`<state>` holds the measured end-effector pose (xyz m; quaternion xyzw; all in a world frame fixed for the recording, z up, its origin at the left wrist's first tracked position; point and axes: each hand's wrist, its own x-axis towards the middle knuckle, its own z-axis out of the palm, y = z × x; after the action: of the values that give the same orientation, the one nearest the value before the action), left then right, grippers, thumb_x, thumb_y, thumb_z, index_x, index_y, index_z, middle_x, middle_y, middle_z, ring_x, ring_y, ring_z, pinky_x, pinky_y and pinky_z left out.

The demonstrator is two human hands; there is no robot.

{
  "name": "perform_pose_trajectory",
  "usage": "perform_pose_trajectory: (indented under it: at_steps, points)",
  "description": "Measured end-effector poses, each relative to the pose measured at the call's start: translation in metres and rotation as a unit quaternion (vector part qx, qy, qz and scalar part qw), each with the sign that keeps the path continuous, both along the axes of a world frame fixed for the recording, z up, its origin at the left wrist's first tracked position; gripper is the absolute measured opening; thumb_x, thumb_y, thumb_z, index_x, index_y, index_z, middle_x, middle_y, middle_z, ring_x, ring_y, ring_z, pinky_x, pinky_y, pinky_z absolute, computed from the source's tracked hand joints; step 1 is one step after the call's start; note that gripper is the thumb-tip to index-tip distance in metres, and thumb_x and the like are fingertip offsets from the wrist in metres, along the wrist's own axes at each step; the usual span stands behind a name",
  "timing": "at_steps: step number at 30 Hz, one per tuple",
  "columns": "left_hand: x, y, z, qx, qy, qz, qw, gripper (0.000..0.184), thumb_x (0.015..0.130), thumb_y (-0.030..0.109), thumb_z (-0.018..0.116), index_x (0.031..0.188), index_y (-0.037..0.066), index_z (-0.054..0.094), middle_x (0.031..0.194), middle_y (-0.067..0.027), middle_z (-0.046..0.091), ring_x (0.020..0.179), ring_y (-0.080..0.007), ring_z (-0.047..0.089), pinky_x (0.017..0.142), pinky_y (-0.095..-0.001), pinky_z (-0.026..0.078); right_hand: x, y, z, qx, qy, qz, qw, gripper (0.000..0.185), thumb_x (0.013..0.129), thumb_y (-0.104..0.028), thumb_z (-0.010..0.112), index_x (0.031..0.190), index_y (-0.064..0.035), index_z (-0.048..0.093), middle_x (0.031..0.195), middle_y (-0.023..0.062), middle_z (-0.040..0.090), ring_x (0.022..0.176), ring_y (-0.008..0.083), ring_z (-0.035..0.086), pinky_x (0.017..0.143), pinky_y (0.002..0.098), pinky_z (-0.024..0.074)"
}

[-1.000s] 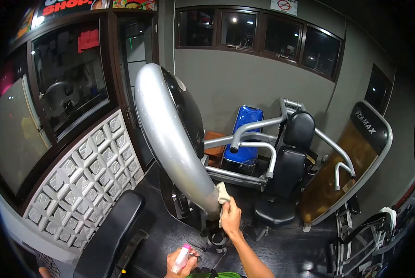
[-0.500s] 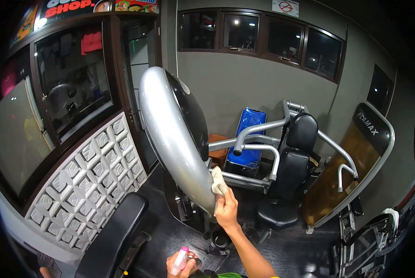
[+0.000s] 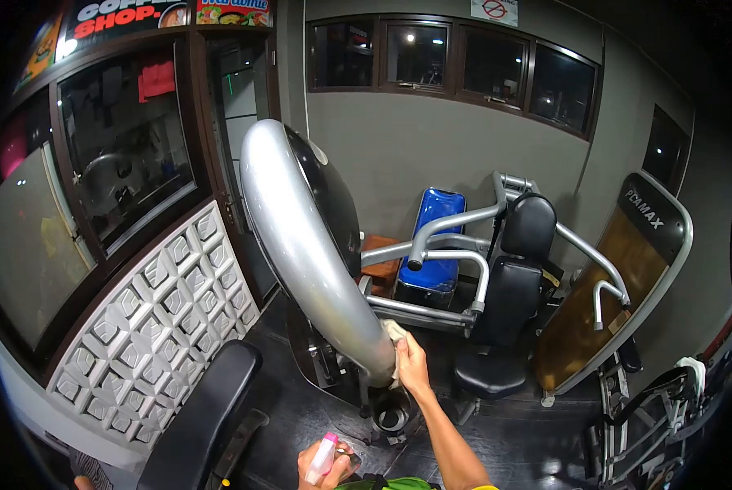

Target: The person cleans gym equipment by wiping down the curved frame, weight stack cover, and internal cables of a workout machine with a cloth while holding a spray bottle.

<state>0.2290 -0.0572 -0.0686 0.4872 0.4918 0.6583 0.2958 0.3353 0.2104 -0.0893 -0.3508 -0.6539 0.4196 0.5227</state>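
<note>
A large silver curved machine cover (image 3: 301, 245) rises in front of me, with a black inner panel on its right side. Against its lower right edge my right hand (image 3: 412, 366) presses a pale cloth (image 3: 394, 331), fingers closed around the fabric. Part of the cloth is hidden behind the hand and the cover. Low in the view, my left hand (image 3: 309, 467) is wrapped round a small spray bottle (image 3: 323, 460) with a pink top and a see-through body. The bottle is tilted and apart from the machine.
To the right stands a machine with a black padded seat (image 3: 490, 373) and silver arms. Behind it leans a blue pad (image 3: 439, 237). A tall PCAMAX panel (image 3: 607, 286) is farther right. A black bench pad (image 3: 203, 416) lies near left, beside a white patterned panel (image 3: 149, 318).
My right hand and the cloth have slid a little down and right along the cover's lower edge. My left hand still holds the bottle. The view has shifted slightly.
</note>
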Motion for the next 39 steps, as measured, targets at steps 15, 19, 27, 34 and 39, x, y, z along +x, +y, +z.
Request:
perform_pose_trajectory:
  at_steps: [15,19,27,34,39]
  points:
    - [-0.001,0.001,-0.001,0.019,0.078,0.029,0.996,0.016,0.082,0.001,0.061,0.094,-0.008,0.056,0.077,-0.0161,0.067,0.06,-0.0182,0.066,0.061,-0.0292,0.053,0.006,-0.044,-0.001,-0.01,-0.1,-0.08,0.992,0.025,0.093,-0.009,0.051,0.114,0.0035,0.056,0.105,0.0268,0.063,0.105,0.0437,0.058,0.088,0.0429,0.0479]
    - [0.0,-0.002,0.0,0.002,0.043,0.007,0.999,0.017,0.082,0.0,0.06,0.096,-0.008,0.056,0.079,-0.0167,0.067,0.06,-0.0181,0.066,0.058,-0.0282,0.052,0.017,-0.03,-0.018,-0.063,-0.157,-0.091,0.981,0.032,0.1,-0.025,0.044,0.117,-0.0018,0.056,0.095,0.0196,0.066,0.089,0.0351,0.064,0.079,0.0372,0.0477]
    - [-0.003,0.007,0.013,0.028,0.085,-0.022,0.996,0.019,0.082,-0.001,0.06,0.099,-0.009,0.054,0.083,-0.0185,0.065,0.058,-0.0187,0.066,0.055,-0.0276,0.052,-0.048,-0.057,0.134,0.282,-0.048,-0.01,0.958,0.026,0.093,-0.009,0.054,0.116,0.0016,0.055,0.109,0.0251,0.06,0.102,0.0371,0.061,0.086,0.0404,0.0467]
    - [0.0,-0.009,0.005,-0.016,0.022,-0.003,1.0,0.018,0.082,-0.003,0.058,0.098,-0.009,0.054,0.084,-0.0183,0.066,0.058,-0.0188,0.066,0.055,-0.0281,0.052,-0.028,-0.058,0.06,0.237,-0.078,-0.07,0.966,0.026,0.083,0.003,0.052,0.108,0.0041,0.055,0.117,0.0288,0.056,0.116,0.047,0.049,0.096,0.0487,0.0428]
    - [0.002,-0.022,0.002,-0.017,0.019,-0.004,1.0,0.018,0.082,-0.001,0.059,0.098,-0.009,0.054,0.084,-0.0185,0.066,0.058,-0.0191,0.066,0.055,-0.0284,0.052,0.009,-0.059,-0.01,-0.006,-0.099,-0.108,0.989,0.026,0.099,-0.02,0.042,0.114,-0.0028,0.055,0.084,0.0248,0.065,0.077,0.0449,0.063,0.066,0.0468,0.0482]
